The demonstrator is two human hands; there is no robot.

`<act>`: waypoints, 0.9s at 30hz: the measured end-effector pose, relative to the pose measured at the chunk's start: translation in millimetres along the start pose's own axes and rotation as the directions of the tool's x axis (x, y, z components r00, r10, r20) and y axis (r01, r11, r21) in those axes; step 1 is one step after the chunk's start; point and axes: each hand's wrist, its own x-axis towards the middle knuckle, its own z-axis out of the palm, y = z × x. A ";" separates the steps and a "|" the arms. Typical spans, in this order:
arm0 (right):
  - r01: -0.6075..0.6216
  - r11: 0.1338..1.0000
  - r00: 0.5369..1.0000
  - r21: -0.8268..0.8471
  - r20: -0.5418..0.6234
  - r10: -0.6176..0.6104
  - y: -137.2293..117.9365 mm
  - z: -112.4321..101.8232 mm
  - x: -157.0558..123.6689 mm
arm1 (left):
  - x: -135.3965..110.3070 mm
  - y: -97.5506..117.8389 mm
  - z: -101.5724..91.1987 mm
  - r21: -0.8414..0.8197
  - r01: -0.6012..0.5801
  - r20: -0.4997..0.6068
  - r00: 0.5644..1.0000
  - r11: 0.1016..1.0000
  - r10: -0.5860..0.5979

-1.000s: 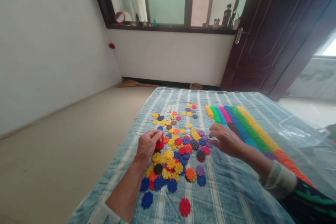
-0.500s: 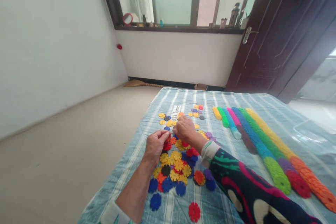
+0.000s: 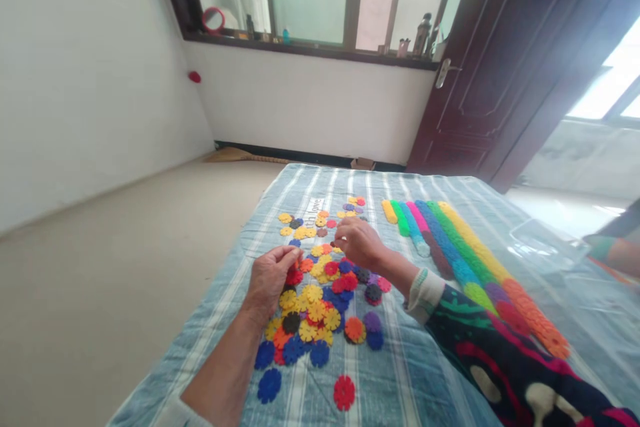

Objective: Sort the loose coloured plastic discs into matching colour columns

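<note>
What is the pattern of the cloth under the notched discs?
The cloth has whitish stripes on greyish blue; it shows best in the head view.

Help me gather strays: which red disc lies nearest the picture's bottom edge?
The red disc alone on the striped cloth; every other red lies farther up.

"th love" (image 3: pixel 313 211) on striped cloth (image 3: pixel 400 373)

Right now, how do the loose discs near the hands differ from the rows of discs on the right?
Pose: the loose discs lie scattered and overlapping, mostly flat; the rows of discs are packed face to face into long, straight lines.
Colour: the loose discs are jumbled; the rows run in solid single-colour stretches.
Shared: both lie on the striped cloth and include yellow, blue, red, orange and purple.
</note>
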 end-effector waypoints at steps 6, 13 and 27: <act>-0.130 0.991 0.991 0.014 -0.013 0.130 76.9 -57.4 -76.8 | 6.7 4.8 0.3 0.016 0.042 -0.046 0.998 0.999 -0.041; -0.216 0.976 0.976 0.026 0.008 0.216 132.9 -79.8 -144.2 | 10.0 6.8 -0.4 0.050 0.040 -0.076 0.996 0.998 -0.036; -0.271 0.962 0.959 -0.026 0.075 0.272 146.5 -64.2 -159.0 | 10.8 8.2 0.2 0.056 0.057 -0.106 0.993 0.997 -0.050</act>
